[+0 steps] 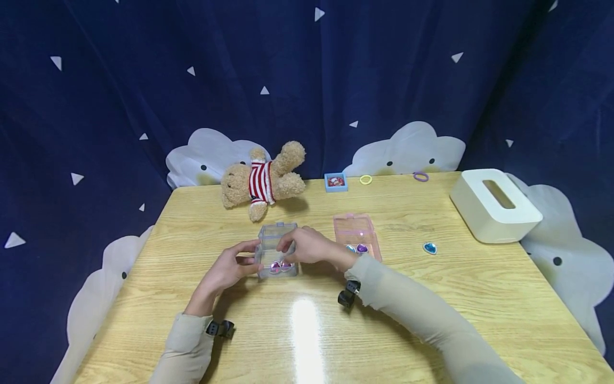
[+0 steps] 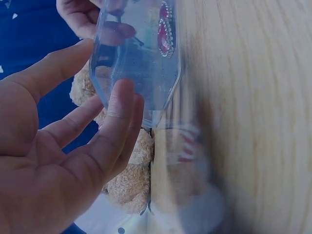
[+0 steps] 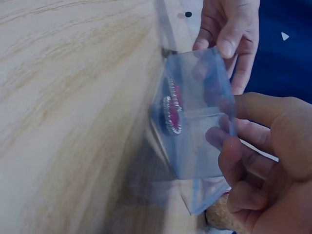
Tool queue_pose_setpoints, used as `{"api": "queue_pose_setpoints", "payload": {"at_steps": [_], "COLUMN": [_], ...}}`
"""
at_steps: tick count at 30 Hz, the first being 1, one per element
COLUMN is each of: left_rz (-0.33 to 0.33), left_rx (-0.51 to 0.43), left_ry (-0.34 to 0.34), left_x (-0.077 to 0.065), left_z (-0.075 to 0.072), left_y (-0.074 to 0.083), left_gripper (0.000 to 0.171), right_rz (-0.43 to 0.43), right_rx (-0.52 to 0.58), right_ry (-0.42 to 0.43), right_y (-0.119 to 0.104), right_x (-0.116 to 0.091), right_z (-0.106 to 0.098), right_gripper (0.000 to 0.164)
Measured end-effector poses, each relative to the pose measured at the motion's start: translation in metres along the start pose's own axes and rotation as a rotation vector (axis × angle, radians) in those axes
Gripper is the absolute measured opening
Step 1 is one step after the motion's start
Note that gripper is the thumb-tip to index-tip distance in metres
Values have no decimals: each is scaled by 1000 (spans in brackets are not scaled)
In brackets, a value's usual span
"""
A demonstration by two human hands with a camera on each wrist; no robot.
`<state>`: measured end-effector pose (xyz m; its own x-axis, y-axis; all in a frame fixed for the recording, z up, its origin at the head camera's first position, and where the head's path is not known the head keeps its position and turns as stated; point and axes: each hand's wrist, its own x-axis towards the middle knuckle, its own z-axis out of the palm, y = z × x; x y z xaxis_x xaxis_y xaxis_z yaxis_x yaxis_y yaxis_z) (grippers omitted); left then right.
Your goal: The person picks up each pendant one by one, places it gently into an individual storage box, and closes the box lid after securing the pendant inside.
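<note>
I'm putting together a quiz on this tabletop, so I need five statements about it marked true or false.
1. Pink gems are in the clear blue box. True.
2. The pink box is shut. False: its lid is open.
3. The left hand touches the clear blue box. True.
4. The teddy bear sits upright. False: it lies down.
5. In the head view, the loose blue gem lies right of the pink box. True.
</note>
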<state>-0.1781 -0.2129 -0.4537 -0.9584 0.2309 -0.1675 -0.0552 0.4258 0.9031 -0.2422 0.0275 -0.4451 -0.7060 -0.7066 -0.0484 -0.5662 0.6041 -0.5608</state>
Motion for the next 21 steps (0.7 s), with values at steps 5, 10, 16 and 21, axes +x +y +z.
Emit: {"api": "queue_pose_setpoints", "payload": {"at_steps": [5, 10, 16, 21], "left_rz": [3, -2, 5, 10], "left_rx": [2, 15, 12, 3], "left_ry": [2, 6, -1, -2], "left_x": [0, 1, 0, -1], "left_z": [0, 0, 0, 0], "left_y": [-1, -2, -2, -1], "left_gripper": [69, 69, 69, 69], "right_rz": [-19, -20, -1, 36], "right_rx": [50, 81, 155, 189], "right_ry": [19, 46, 74, 92], "right_y": [1, 6, 15, 26], "right_x": [-6, -14, -27, -40], "right_z": [-10, -21, -36, -48], "right_gripper": [31, 29, 26, 24]}}
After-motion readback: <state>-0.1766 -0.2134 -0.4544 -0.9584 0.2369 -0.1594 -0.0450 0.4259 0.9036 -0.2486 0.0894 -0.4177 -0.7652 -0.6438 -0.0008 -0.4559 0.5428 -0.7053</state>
